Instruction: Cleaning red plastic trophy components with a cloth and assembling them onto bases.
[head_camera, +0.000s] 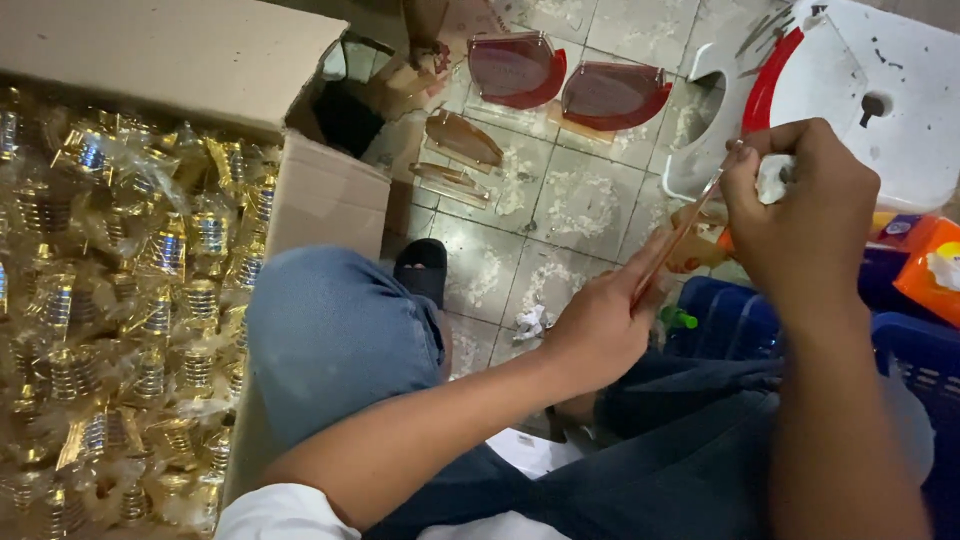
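Thin clear amber strip (677, 238), seen edge-on and tilted, held between both hands above the tiled floor (580, 200). Right hand (800, 215) pinches its upper end with fingers pressed together; left hand (600, 325) grips the lower end, thumb against the edge. Just beyond: white plastic stool (880, 90) with a red rim, blue crate (740, 320). Further out, two red transparent shells (565, 80) on the tiles (amber pieces beside them). Far left, cardboard box (320, 190) of gold wrapped items (130, 300).
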